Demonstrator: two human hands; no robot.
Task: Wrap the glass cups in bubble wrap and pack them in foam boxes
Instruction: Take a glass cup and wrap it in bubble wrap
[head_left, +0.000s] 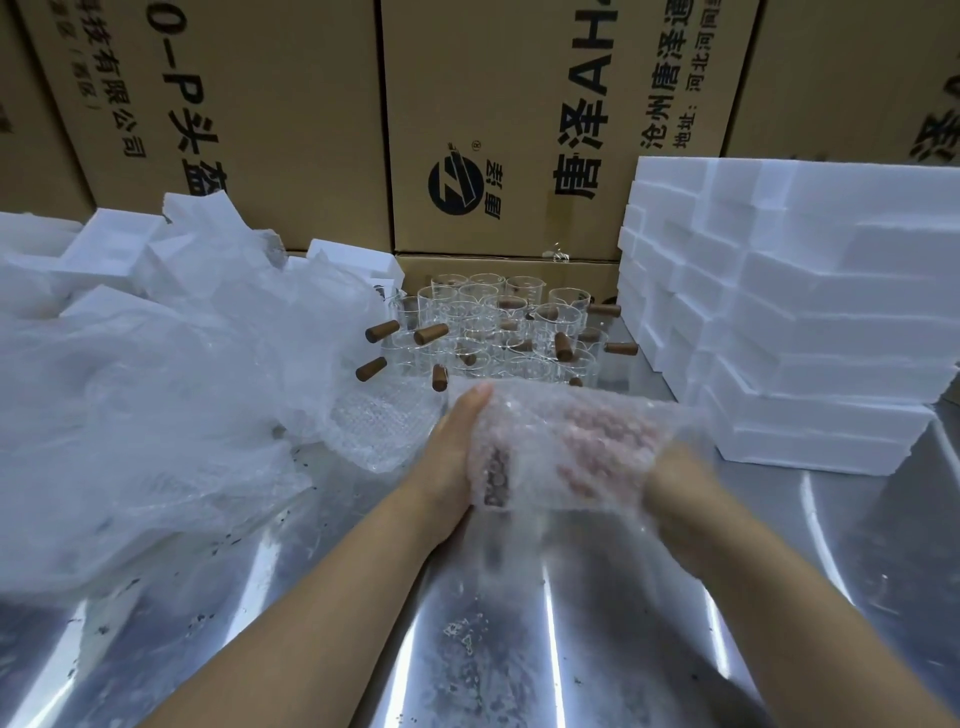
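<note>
Both my hands hold a sheet of bubble wrap (563, 447) above the steel table. My left hand (454, 457) grips its left side. My right hand (675, 486) is mostly under the wrap, its fingers showing pink through the bubbles. A dark brown handle (496, 480) shows through the wrap near my left palm; the glass itself is blurred. Behind my hands stand several clear glass cups (498, 327) with brown wooden handles. A stack of white foam boxes (789, 317) rises on the right.
A heap of clear plastic film (156, 395) with foam pieces (119, 244) fills the left. More bubble wrap (384, 431) lies beside it. Brown cardboard cartons (498, 124) wall off the back. The steel table (467, 649) carries dark specks.
</note>
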